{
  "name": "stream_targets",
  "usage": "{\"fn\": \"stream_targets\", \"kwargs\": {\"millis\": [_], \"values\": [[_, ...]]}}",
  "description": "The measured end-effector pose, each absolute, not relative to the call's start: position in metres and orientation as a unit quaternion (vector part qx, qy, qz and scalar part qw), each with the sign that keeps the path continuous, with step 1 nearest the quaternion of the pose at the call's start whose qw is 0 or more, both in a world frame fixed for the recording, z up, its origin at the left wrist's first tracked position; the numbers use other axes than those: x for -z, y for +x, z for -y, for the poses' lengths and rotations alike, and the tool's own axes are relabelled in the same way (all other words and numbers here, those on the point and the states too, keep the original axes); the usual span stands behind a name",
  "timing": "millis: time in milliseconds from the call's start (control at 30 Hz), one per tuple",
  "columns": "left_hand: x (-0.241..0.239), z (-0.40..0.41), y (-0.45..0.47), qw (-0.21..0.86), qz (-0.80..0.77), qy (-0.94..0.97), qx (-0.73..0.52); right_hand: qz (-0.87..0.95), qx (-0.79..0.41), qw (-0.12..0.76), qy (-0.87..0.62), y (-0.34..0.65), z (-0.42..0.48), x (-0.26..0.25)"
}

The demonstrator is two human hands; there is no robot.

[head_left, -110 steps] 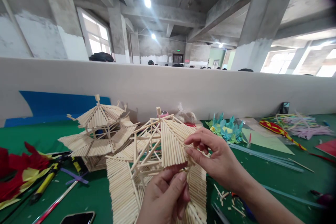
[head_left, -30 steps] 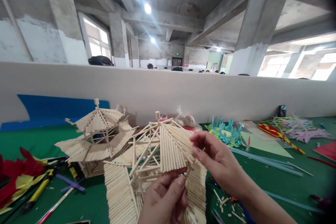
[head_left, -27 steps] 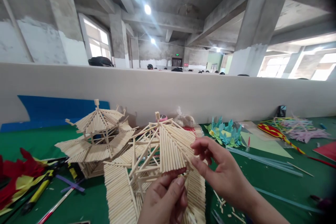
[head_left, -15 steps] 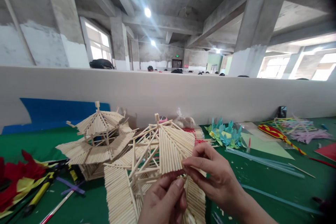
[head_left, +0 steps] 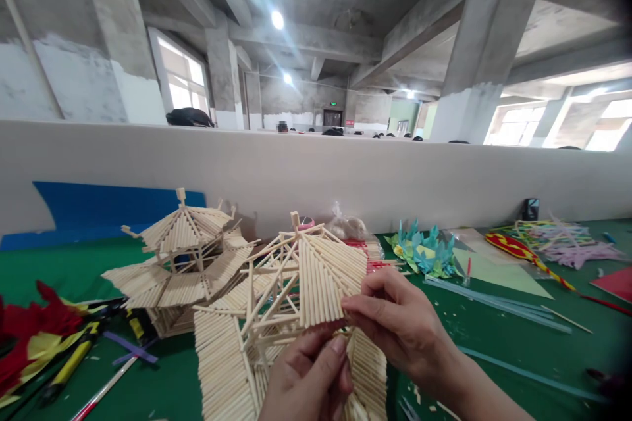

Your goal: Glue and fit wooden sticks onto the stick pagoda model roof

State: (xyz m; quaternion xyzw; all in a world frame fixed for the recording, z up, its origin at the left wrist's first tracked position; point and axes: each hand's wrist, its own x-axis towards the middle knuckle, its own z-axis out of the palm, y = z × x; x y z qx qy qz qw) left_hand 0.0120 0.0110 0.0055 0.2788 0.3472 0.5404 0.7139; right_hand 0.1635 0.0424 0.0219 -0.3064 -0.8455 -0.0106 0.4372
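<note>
A pavilion model (head_left: 320, 276) built of thin wooden sticks stands in front of me, its upper roof partly covered with sticks and partly bare frame. My right hand (head_left: 402, 325) pinches at the lower right corner of that roof, thumb and fingertips together on the stick ends. Just under the roof edge is my left hand (head_left: 311, 375), fingers curled and thumb pressed to the index finger. Whatever lies between its fingertips is hidden. A second stick pavilion (head_left: 185, 256) with covered roofs stands at the left.
Several pale blue strips (head_left: 498, 302) lie on the green table at the right. Behind them is a teal paper ornament (head_left: 424, 250). A yellow-handled tool (head_left: 74, 362) and red petals (head_left: 39, 316) sit at the left. A white partition (head_left: 316, 174) borders the back.
Both hands keep nearly the same grip at the roof corner. The right hand's fingers shift very slightly, and the view moves a little.
</note>
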Motion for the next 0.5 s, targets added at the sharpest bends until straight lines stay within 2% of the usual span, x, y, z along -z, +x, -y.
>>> {"fn": "stream_targets", "kwargs": {"millis": [500], "values": [[-0.0019,-0.0111,0.0095,0.723,-0.337,0.277,-0.536,0.852,0.005,0.433,-0.296,0.1634,-0.0428,-0.0259]]}}
